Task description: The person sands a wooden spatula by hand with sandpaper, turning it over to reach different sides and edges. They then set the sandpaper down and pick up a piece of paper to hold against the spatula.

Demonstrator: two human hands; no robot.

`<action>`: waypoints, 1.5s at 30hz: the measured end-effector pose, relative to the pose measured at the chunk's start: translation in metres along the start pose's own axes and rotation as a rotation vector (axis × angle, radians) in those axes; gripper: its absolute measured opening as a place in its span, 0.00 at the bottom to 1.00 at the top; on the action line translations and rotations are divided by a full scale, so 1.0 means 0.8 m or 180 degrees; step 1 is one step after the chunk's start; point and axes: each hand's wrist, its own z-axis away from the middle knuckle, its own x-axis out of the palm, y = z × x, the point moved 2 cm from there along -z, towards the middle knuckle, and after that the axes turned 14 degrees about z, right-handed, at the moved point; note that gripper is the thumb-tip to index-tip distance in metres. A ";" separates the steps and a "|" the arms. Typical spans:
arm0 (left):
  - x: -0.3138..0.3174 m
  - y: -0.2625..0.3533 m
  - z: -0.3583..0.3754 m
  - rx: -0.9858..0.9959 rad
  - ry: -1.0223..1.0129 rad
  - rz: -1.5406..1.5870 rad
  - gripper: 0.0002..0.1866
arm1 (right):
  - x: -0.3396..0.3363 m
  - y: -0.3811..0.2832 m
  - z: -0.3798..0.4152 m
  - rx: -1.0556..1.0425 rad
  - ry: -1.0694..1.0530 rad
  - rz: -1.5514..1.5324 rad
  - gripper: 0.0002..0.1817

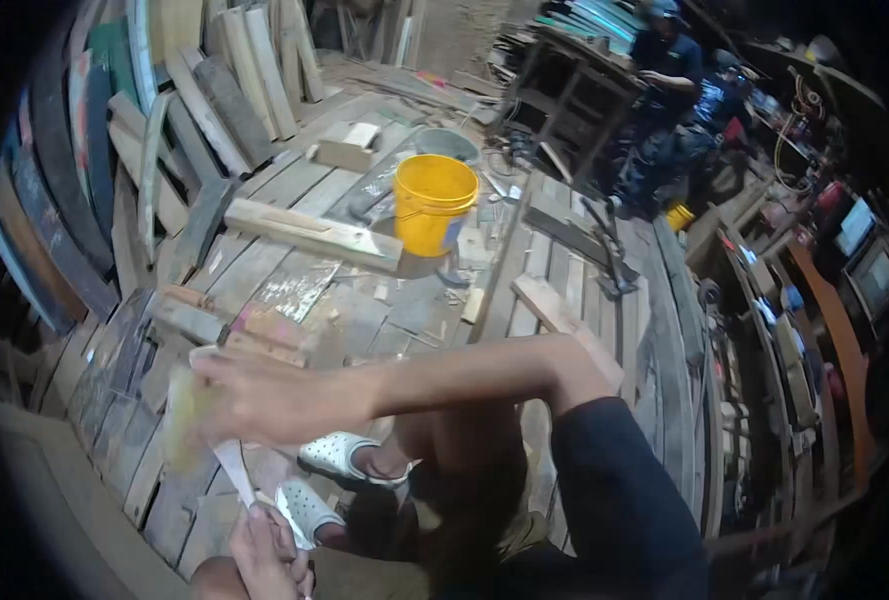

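My right arm reaches across the view to the left, and my right hand point(275, 400) is closed around a yellowish thing point(187, 415) smeared by motion; I cannot tell its kind. Just below, my left hand point(265, 555) grips the lower end of a pale, flat, narrow strip point(233, 468). The strip slants up and left from my left fingers, its upper end close under my right hand. My feet in white clogs point(337, 455) rest on the plank floor beneath.
A yellow bucket point(435, 205) stands ahead beside a wooden beam point(315, 235). Short wood blocks point(190, 320) lie left of my right hand. Boards point(205, 110) lean at the left. A pickaxe-like tool point(610, 250) lies right. Two people point(665, 70) are at the back right near a workbench point(575, 90).
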 end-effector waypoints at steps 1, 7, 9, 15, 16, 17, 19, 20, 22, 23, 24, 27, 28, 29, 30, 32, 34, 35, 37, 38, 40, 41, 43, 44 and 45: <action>-0.004 0.007 -0.004 -0.0304 -0.0303 -0.0085 0.12 | -0.007 0.018 -0.008 0.0382 -0.0044 -0.0188 0.13; 0.000 0.005 -0.013 -0.0076 -0.0367 -0.0128 0.13 | -0.027 -0.024 -0.013 -0.0767 0.0142 -0.0282 0.13; 0.002 0.006 -0.013 -0.0067 -0.0423 -0.0145 0.14 | -0.020 0.006 -0.015 0.0120 0.0174 -0.0368 0.13; 0.016 0.017 -0.013 0.0008 -0.0439 -0.0097 0.16 | -0.028 -0.024 -0.012 -0.0401 -0.0030 -0.0512 0.11; 0.012 0.015 -0.009 -0.0013 -0.0359 -0.0076 0.16 | -0.033 -0.010 -0.014 -0.0185 0.0002 -0.0291 0.12; 0.006 0.012 -0.001 -0.0048 -0.0236 -0.0046 0.16 | -0.034 0.007 -0.018 0.0026 0.0022 -0.0114 0.12; -0.004 0.010 0.008 -0.0135 -0.0265 0.0079 0.17 | -0.012 0.014 -0.011 0.0430 0.0067 -0.0064 0.16; -0.005 0.008 0.006 -0.0177 -0.0458 0.0170 0.17 | -0.004 0.014 -0.006 0.0636 0.0084 -0.0154 0.19; -0.002 0.014 0.005 -0.0183 -0.0474 0.0086 0.17 | -0.007 -0.014 0.001 -0.0203 -0.0178 -0.0579 0.21; -0.002 0.015 0.006 -0.0176 -0.0527 -0.0014 0.17 | -0.019 -0.018 -0.001 -0.0448 -0.0393 -0.0361 0.21; -0.004 0.015 0.005 -0.0171 -0.0575 -0.0123 0.17 | -0.028 -0.013 -0.004 -0.0707 -0.0560 -0.0117 0.21; -0.007 0.009 -0.003 -0.0051 -0.0730 0.0180 0.17 | -0.012 0.035 -0.012 0.0281 -0.0774 -0.0349 0.22; -0.009 0.003 -0.008 -0.0046 -0.0869 0.0081 0.16 | -0.014 0.022 -0.009 0.0164 -0.0764 -0.0322 0.21; -0.009 -0.001 -0.010 0.0174 -0.0847 0.0044 0.15 | -0.015 0.009 -0.006 0.0047 -0.0753 -0.0296 0.21; -0.010 -0.002 -0.009 0.0278 -0.0782 0.0038 0.15 | -0.020 -0.013 -0.003 -0.0120 -0.0954 -0.0461 0.20; -0.009 -0.001 -0.008 0.0383 -0.0750 -0.0026 0.15 | -0.022 -0.010 -0.005 0.0049 -0.0796 -0.0239 0.20; -0.010 0.003 -0.008 0.0240 -0.0742 -0.0192 0.15 | -0.008 0.035 -0.019 0.0693 -0.0722 -0.0230 0.20; -0.009 0.002 -0.007 0.0191 -0.0768 -0.0170 0.15 | -0.008 0.033 -0.013 0.0774 -0.0730 -0.0248 0.20; -0.009 0.002 -0.010 0.0095 -0.0804 -0.0016 0.15 | -0.014 -0.002 -0.003 -0.0048 -0.0786 -0.0138 0.21; -0.009 0.003 -0.009 0.0041 -0.0748 0.0022 0.15 | -0.015 -0.013 -0.005 -0.0217 -0.0808 -0.0231 0.22; -0.008 0.008 -0.006 -0.0101 -0.0686 0.0035 0.15 | -0.004 0.010 -0.004 0.0495 -0.0738 -0.0689 0.25; -0.006 0.006 -0.005 -0.0079 -0.0728 0.0001 0.15 | 0.004 0.028 0.000 0.1110 -0.0770 -0.0934 0.27; -0.007 0.003 -0.006 -0.0044 -0.0795 0.0021 0.16 | -0.002 0.013 -0.007 0.0718 -0.0557 -0.0879 0.25; -0.008 0.002 -0.008 -0.0025 -0.0805 0.0037 0.16 | -0.005 0.004 -0.006 0.0502 -0.0666 -0.0735 0.24; -0.009 0.004 -0.008 -0.0194 -0.0689 -0.0159 0.16 | -0.009 -0.005 -0.007 0.0281 -0.0762 -0.0597 0.23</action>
